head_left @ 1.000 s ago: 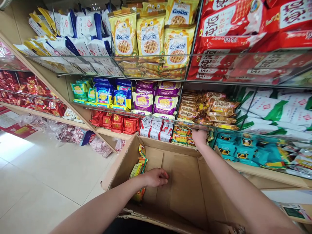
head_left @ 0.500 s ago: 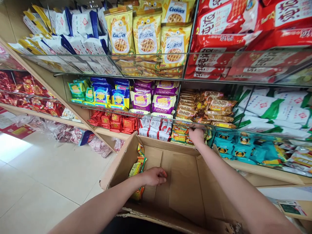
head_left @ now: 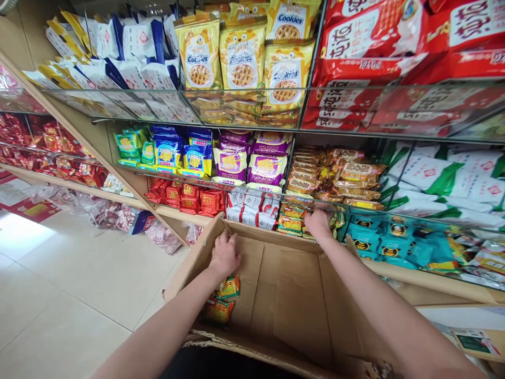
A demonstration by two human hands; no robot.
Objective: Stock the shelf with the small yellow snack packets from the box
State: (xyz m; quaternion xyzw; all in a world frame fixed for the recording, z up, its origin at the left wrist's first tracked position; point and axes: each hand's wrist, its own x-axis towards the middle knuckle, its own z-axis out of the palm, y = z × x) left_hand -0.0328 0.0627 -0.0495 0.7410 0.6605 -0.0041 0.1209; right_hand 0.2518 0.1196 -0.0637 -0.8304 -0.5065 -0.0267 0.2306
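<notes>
A worn cardboard box (head_left: 300, 295) stands against the shelves. Inside it, at the upper left corner, my left hand (head_left: 225, 253) has its fingers bent down; what they hold, if anything, is hidden. Small yellow-green snack packets (head_left: 221, 310) lie in the box's left side, below that hand. My right hand (head_left: 317, 223) reaches past the box's far edge into the bottom shelf compartment, among yellow snack packets (head_left: 291, 223); its fingertips are hidden by the packets and the shelf's front.
Glass dividers (head_left: 244, 97) front the shelves above. Blue packets (head_left: 363, 239) lie right of my right hand, white-red ones (head_left: 250, 210) to its left. Plastic bags (head_left: 161, 236) lie on the floor left of the box.
My left hand has moved from the middle of the box to its upper left corner, and the packets there lie differently. My right hand has stayed at the shelf compartment.
</notes>
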